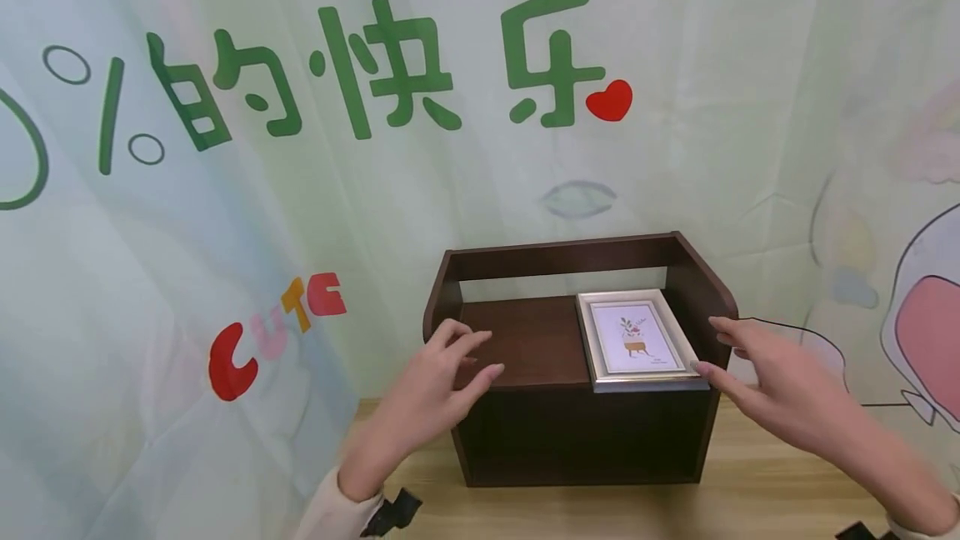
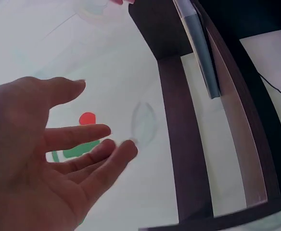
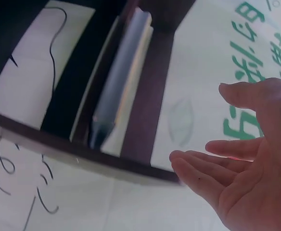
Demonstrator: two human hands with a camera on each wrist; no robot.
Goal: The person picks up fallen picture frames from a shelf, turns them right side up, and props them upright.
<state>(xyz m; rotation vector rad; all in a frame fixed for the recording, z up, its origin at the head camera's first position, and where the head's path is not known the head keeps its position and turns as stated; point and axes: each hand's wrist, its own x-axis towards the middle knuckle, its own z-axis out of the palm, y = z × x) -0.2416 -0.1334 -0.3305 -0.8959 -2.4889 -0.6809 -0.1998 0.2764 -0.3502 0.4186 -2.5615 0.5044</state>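
Observation:
A framed picture of a potted plant, with a silvery frame, lies face up on the right half of the top board of a dark brown wooden shelf. My right hand hovers by the shelf's right side panel, thumb near the frame's front right corner in the head view. Over the left end of the shelf is my left hand, fingers loosely bent and holding nothing. The right wrist view shows the right hand with its palm bare. In the left wrist view the frame's edge shows beyond the left hand.
The shelf has raised side panels and a back rail, with a dark compartment below. It stands on a light wooden surface. A pale printed curtain with green characters hangs behind and to the sides.

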